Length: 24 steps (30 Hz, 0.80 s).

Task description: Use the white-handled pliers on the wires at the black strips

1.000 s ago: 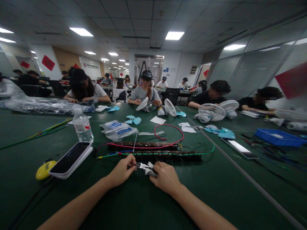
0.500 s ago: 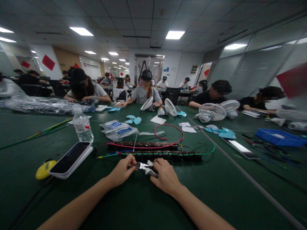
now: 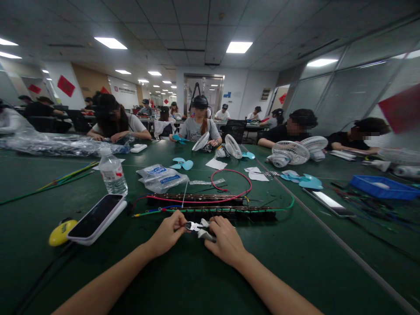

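On table [image 3: 197, 280] just before the strips [image 3: 226, 214], right hand [image 3: 226, 239] is clamped round the cutters [image 3: 199, 227], left hand [image 3: 167, 234] pinched tight at their nose on something too small to tell; a slip could nip fingertips.

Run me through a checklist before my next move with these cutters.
1. Right hand wrapped round the cutters: ok.
2. Left hand fingertips away from the cutter tip: not ok, they pinch right at it.
3. What sits between the blades: cannot tell, too small.
4. Terminal strips lying flat just beyond both hands: ok.
5. Phone and water bottle off to the left, apart from the hands: ok.
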Each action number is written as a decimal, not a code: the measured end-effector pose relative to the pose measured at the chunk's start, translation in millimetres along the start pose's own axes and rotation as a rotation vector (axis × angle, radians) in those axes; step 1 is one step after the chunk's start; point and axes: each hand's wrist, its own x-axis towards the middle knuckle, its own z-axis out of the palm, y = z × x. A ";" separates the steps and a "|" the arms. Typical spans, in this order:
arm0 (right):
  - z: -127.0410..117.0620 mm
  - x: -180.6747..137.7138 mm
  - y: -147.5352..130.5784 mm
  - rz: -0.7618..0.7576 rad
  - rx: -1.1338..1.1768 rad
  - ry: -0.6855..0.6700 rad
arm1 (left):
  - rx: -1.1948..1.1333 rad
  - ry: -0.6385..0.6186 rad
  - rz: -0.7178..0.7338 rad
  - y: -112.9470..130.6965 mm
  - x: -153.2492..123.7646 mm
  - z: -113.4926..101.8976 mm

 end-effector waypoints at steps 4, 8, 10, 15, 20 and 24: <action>0.6 -0.2 0.5 -0.005 -0.005 -0.004 | -0.007 -0.010 0.001 1.7 -0.7 -0.3; -1.3 -0.3 -0.5 -0.012 -0.003 -0.005 | 0.014 0.001 -0.003 2.3 -0.5 -0.2; -2.9 -0.1 -1.4 -0.014 -0.008 -0.011 | 0.011 -0.001 -0.003 2.7 -0.3 -0.2; -5.2 0.3 -1.9 -0.020 -0.018 -0.019 | 0.000 0.001 -0.006 4.4 0.0 -0.3; -2.0 0.2 -0.1 -0.025 -0.021 -0.007 | -0.019 -0.010 -0.028 3.6 -0.1 -0.1; 2.0 0.5 1.4 -0.029 -0.034 0.002 | -0.020 -0.008 -0.030 1.8 -0.6 0.2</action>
